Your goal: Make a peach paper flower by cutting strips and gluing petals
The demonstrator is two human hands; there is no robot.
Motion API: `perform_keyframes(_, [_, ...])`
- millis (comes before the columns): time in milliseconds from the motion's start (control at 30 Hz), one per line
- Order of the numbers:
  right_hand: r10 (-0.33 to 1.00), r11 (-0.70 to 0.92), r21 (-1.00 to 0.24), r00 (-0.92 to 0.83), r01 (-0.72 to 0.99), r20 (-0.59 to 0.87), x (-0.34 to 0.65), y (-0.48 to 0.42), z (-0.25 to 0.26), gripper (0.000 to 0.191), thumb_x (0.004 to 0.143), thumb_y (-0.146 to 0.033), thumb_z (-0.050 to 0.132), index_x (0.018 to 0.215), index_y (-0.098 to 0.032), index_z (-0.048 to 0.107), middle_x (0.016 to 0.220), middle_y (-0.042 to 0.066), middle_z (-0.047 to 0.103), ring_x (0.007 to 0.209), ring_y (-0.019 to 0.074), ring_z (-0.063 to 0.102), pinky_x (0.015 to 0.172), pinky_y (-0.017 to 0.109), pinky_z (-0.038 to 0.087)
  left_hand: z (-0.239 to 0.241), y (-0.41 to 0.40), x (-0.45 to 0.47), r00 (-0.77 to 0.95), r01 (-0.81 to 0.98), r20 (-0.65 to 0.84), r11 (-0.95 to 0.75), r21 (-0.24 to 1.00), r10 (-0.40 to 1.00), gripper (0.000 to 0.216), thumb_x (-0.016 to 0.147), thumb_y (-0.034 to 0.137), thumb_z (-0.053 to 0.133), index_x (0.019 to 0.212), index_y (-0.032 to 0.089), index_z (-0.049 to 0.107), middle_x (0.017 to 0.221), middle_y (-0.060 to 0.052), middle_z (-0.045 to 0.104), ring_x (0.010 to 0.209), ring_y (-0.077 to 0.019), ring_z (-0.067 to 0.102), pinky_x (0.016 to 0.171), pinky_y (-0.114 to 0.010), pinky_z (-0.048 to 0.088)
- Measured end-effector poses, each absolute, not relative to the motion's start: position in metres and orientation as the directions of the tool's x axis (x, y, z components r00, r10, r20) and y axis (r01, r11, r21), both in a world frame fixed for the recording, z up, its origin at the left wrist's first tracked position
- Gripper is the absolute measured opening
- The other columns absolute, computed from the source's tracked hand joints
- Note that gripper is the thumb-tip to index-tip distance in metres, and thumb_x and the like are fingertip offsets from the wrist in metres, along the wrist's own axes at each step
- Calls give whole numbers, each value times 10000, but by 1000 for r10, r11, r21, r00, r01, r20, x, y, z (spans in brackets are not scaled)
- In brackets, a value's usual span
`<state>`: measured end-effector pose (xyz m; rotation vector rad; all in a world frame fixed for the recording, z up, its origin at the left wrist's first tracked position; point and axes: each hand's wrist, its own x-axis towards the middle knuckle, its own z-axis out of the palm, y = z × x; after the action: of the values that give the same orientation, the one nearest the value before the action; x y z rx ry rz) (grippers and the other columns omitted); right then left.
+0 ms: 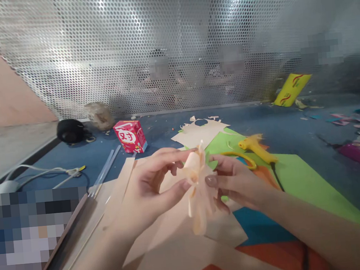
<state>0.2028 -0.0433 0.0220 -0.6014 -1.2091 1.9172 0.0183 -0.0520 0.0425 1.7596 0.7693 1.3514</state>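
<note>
A pale peach paper flower (197, 188) with curled petals is held up in front of me, over the paper sheets. My left hand (158, 179) pinches one of its petals from the left, thumb below and index finger on top. From the other side my right hand (234, 180) grips the flower, its thumb pressed on the petals. Bits of green paper (213, 164) show behind the flower by my right fingers. Beneath my hands lie peach sheets (164, 245), partly covering blue and orange ones.
A yellow hot glue gun (258, 148) lies on green paper (310, 182), its black cord running toward me. Cut peach scrap (200, 132), a red box (130, 136), clear glue sticks (107, 166) and a yellow packet (292, 89) lie around. Yellow-handled scissors (246, 157) sit beside my right hand.
</note>
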Motion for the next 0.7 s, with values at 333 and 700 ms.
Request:
perform_keyframes(333, [809,-297,-884,-587,-360,-33,205,-44,16,266,692,-246,725,825,-198,500,573,-52,623,366,83,551,299,156,449,37,-60,19,280,34,497,-526,850,822,392,764,160,609,1130,298,602,940,-19,662,831,-160,576,766,-291,448])
perform_keyframes(700, [787,-341,-875,-613,-344,-65,210,-46,7,154,714,-295,706,796,-218,601,602,-32,581,419,57,508,361,144,416,40,-63,25,274,-57,503,-509,859,819,402,746,102,609,1133,194,555,737,17,593,725,-127,557,714,-295,442])
